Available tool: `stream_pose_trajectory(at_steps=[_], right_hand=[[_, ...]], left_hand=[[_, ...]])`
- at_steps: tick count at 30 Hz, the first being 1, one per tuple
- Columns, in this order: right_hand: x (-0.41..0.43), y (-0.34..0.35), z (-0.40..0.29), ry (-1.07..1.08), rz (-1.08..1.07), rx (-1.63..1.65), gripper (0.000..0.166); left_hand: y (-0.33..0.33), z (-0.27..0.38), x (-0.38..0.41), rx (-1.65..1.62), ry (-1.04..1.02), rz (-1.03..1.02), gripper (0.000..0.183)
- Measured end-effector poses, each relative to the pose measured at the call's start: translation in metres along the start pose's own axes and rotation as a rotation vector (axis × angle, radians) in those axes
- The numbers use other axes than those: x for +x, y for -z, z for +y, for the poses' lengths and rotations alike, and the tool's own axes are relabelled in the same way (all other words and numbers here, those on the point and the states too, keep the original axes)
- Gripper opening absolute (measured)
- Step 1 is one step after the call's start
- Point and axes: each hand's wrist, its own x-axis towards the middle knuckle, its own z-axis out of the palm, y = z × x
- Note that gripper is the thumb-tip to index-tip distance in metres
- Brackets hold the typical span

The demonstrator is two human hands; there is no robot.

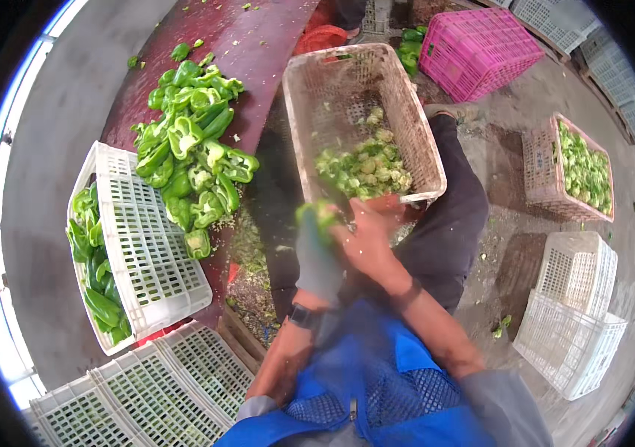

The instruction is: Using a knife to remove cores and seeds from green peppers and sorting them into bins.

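Observation:
My left hand (317, 265), in a grey glove with a dark watch at the wrist, grips a green bell pepper (322, 218). My bare right hand (370, 240) is against the pepper's right side with bent fingers. Both hands are motion-blurred, and I cannot make out whether the right one holds a tool. Just beyond them a dirty white plastic crate (435, 151) leans between my legs. Pale green pepper cores and stem ends (376, 167) lie in its near part. Left of the hands, cut and whole green peppers (194, 151) are heaped on the red tabletop (256, 50).
A white crate of peppers (153, 229) tips on its side at the left, above more white crates (150, 391). To the right are a crate full of cores (541, 167) and two stacked white crates (569, 335). A pink crate (474, 50) stands beyond my foot.

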Motion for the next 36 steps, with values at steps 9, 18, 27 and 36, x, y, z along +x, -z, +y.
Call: stream_pose_trajectory(at_steps=[9,18,27,36], right_hand=[[-0.009,0.01,-0.014,0.119,0.059,-0.096,0.033],[-0.008,-0.006,0.007,-0.196,0.146,0.161,0.016],[0.007,-0.002,0.017,-0.362,0.181,0.19,0.015],[0.016,0.04,0.015,-0.373,0.185,0.061,0.042]], left_hand=[[-0.02,0.015,-0.019,0.702,-0.403,-0.262,0.037],[-0.029,0.005,-0.024,0.163,0.018,-0.088,0.037],[0.006,-0.004,-0.007,0.248,-0.043,-0.205,0.04],[-0.012,0.014,0.002,1.52,-0.94,-0.253,0.049]])
